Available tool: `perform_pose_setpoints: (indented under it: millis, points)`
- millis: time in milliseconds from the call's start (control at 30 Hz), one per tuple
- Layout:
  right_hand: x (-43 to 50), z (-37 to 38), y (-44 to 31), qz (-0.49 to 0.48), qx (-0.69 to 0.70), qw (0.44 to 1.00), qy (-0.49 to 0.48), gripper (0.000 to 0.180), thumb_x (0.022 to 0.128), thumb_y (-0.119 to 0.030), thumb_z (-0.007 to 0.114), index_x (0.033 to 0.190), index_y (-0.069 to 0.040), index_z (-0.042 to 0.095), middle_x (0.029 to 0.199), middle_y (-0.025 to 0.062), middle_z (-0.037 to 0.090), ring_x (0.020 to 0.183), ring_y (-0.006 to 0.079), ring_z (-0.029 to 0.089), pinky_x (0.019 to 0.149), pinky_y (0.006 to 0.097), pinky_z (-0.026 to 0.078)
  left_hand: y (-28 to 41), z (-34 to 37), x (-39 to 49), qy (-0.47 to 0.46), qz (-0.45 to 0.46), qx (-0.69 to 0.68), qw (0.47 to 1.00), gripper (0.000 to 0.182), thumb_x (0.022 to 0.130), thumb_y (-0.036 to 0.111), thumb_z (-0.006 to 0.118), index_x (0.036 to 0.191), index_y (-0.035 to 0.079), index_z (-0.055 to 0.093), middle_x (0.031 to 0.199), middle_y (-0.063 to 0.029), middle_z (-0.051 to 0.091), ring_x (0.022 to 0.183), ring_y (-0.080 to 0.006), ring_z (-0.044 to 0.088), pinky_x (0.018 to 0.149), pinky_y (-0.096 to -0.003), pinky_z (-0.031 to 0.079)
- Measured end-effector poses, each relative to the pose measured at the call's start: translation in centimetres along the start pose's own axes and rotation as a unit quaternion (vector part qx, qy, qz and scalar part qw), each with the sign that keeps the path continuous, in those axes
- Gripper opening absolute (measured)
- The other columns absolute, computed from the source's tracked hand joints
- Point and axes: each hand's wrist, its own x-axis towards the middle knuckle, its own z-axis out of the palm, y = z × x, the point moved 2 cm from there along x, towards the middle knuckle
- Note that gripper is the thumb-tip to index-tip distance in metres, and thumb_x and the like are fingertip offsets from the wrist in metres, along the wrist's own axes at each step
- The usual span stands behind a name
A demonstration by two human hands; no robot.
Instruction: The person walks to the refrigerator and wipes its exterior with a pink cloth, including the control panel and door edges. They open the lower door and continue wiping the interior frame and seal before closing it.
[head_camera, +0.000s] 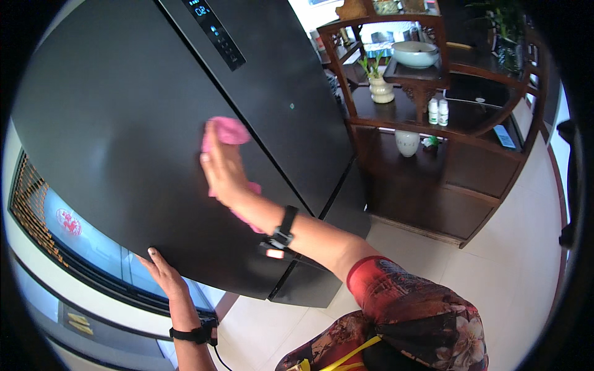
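Note:
My right hand [225,174] presses a pink cloth [229,131] against the dark grey door of a refrigerator [139,139], left of the gap between its two upper doors. Parts of the cloth show above the fingers and below the palm. My left hand [162,273] rests at the lower left edge of the same door, thumb raised and no object seen in it; some of its fingers are hidden behind the edge. A lit control panel [216,35] is set in the door above. Both wrists wear black straps with small devices.
Right of the refrigerator stands a dark wooden display shelf [399,185] holding a pale bowl [415,54], a potted plant [381,89], small white bottles [438,112] and a white vase [407,143]. A window [88,232] lies at the left. Light floor tiles [264,324] show below.

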Motion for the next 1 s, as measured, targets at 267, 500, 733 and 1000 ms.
perform_pose_setpoints:
  millis: [267,500,733,1000]
  points:
    - [2.3,2.0,-1.9,-0.097,-0.149,0.981,0.076,0.058,0.097,-0.018,0.046,0.147,0.003,0.025,0.117,0.0245,0.058,0.108,0.0375,0.056,0.095,0.0492,0.040,-1.3,-1.4,0.2,-0.005,0.043,-0.045,0.998,0.070,0.102,0.040,0.042,0.151,0.000,0.013,0.154,-0.0209,0.022,0.139,-0.0283,0.028,0.116,-0.0372,0.019]
    - [-5.0,-4.0,10.1,0.170,-0.149,0.974,0.029,0.052,0.102,-0.024,0.032,0.148,0.000,0.025,0.146,0.0276,0.035,0.137,0.0383,0.034,0.115,0.0461,0.024,-1.9,-0.7,0.4,0.025,-0.019,-0.044,0.999,0.084,0.098,0.057,0.039,0.153,0.002,0.007,0.154,-0.0242,0.021,0.141,-0.0360,0.025,0.116,-0.0445,0.019]
    - [-20.6,-7.5,21.6,0.372,-0.196,0.894,0.156,0.050,0.101,-0.024,0.035,0.144,0.003,0.035,0.142,0.0257,0.043,0.131,0.0380,0.042,0.110,0.0415,0.031,-2.6,-2.6,1.0,0.103,-0.049,0.195,0.974,0.078,0.099,0.051,0.042,0.145,-0.008,0.020,0.147,-0.0249,0.035,0.129,-0.0389,0.041,0.106,-0.0446,0.037]
    - [-22.5,-7.8,22.2,0.436,-0.032,0.870,0.226,0.049,0.098,-0.009,0.042,0.145,-0.003,0.035,0.139,0.0222,0.044,0.129,0.0353,0.044,0.109,0.0392,0.033,-1.5,-1.8,1.0,0.133,-0.010,0.248,0.960,0.074,0.099,0.057,0.027,0.137,-0.005,0.039,0.139,-0.0277,0.042,0.121,-0.0405,0.048,0.101,-0.0526,0.040]
